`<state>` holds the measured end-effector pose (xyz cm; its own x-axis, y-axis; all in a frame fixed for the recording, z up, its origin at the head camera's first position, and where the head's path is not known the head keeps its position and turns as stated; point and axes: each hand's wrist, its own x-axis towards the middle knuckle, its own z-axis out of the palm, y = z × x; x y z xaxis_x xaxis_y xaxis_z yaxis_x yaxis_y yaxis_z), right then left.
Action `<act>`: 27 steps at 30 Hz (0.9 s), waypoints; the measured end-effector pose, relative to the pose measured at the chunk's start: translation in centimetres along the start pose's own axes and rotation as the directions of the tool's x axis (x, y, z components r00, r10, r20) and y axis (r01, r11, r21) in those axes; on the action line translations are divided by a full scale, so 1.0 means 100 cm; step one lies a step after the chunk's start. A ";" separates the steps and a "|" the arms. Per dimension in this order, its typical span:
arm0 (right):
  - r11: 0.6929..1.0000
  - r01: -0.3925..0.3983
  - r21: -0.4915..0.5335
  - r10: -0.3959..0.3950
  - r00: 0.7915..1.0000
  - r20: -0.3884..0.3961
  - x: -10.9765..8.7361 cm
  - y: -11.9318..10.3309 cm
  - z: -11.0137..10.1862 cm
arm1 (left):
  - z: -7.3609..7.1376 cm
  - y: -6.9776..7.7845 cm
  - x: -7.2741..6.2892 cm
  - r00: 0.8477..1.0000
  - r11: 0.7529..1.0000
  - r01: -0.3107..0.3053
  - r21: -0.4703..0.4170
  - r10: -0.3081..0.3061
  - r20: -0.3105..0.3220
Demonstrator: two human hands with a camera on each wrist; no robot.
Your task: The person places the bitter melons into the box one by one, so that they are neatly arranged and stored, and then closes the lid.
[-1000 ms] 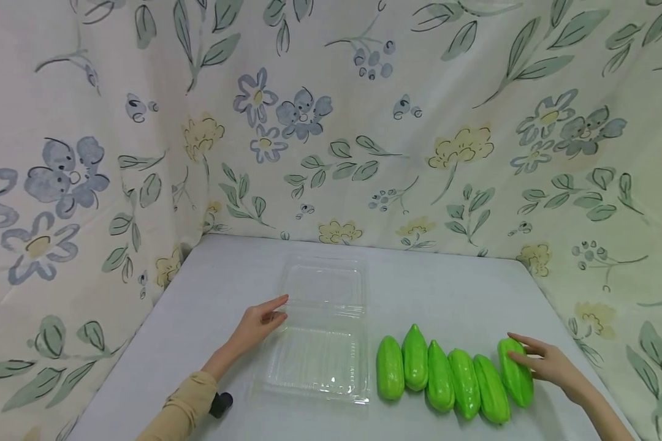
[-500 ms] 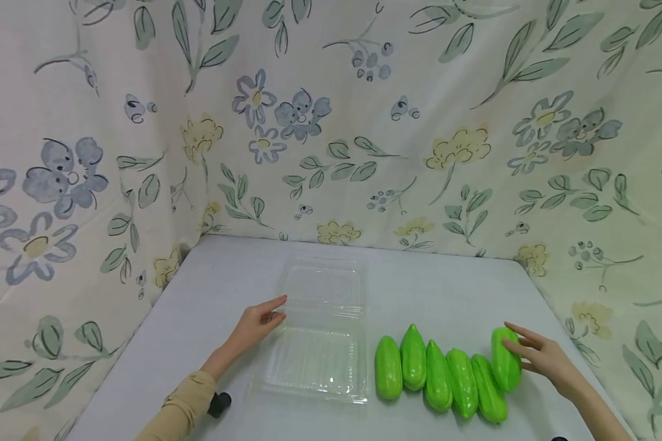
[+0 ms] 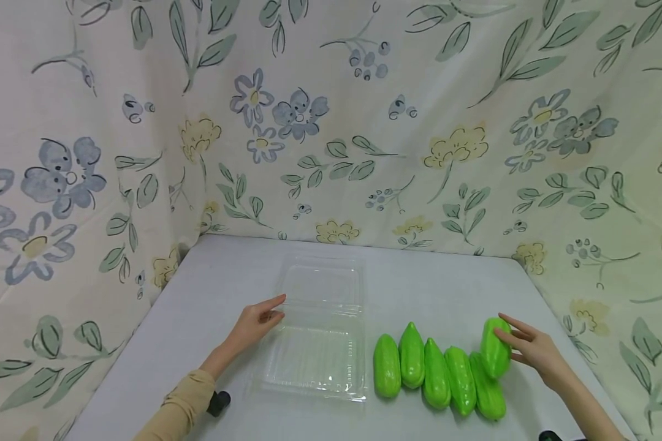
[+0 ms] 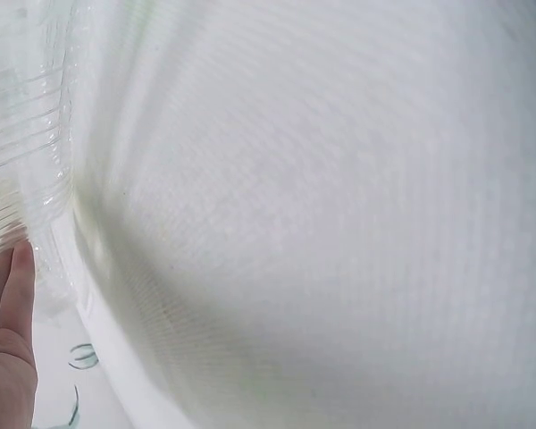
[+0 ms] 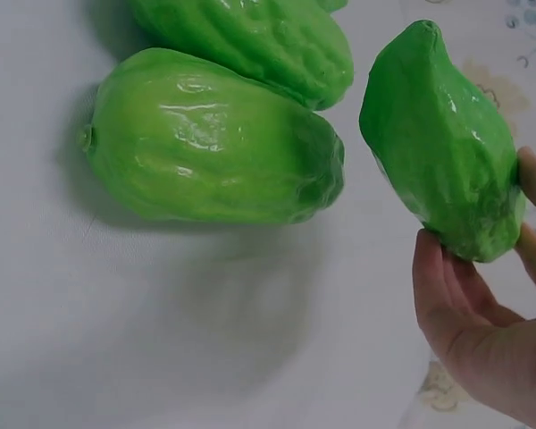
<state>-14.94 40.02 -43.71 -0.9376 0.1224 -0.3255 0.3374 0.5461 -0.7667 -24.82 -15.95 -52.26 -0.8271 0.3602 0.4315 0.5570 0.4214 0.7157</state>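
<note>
My right hand [image 3: 534, 354] pinches a green papaya [image 3: 495, 349] between thumb and fingers at the right of the table. In the right wrist view the gripped papaya [image 5: 447, 143] is lifted off the white cloth, thick end in the fingers. Below it lies the nearest papaya of the row [image 3: 490, 395], partly covered by it in the head view. My left hand [image 3: 254, 323] is at the left edge of a clear plastic clamshell container [image 3: 314, 355], fingers fairly straight and apart from the thumb. The left wrist view shows only some fingers [image 4: 16, 286] against the ribbed plastic.
Several green papayas [image 3: 387, 366] lie side by side between the container and my right hand. The container's lid [image 3: 321, 283] lies open toward the back. A black object [image 3: 219, 403] shows by the left sleeve. Floral cloth [image 3: 331, 122] hangs behind the white table.
My right hand has raised the papaya from the right end of the row and carried it left and away from me, over its neighbour. The left hand has stayed at the container.
</note>
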 end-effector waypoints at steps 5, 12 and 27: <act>1.000 0.010 0.012 -0.010 1.000 -0.007 0.001 -0.005 0.005 | -0.001 0.000 0.000 1.000 1.000 0.000 0.000 0.000 0.001; 0.999 0.039 0.017 -0.039 0.999 -0.016 0.003 -0.013 0.013 | 0.000 -0.002 0.000 1.000 1.000 -0.004 -0.001 0.004 -0.003; 0.990 0.104 0.096 -0.104 0.995 -0.003 0.000 -0.035 0.035 | 0.001 -0.003 0.000 1.000 1.000 -0.005 0.004 0.005 -0.007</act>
<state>-15.88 35.24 -42.93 -0.9678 0.0674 -0.2425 0.2449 0.4740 -0.8458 -24.97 -15.99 -52.56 -0.8249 0.3568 0.4385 0.5612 0.4231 0.7114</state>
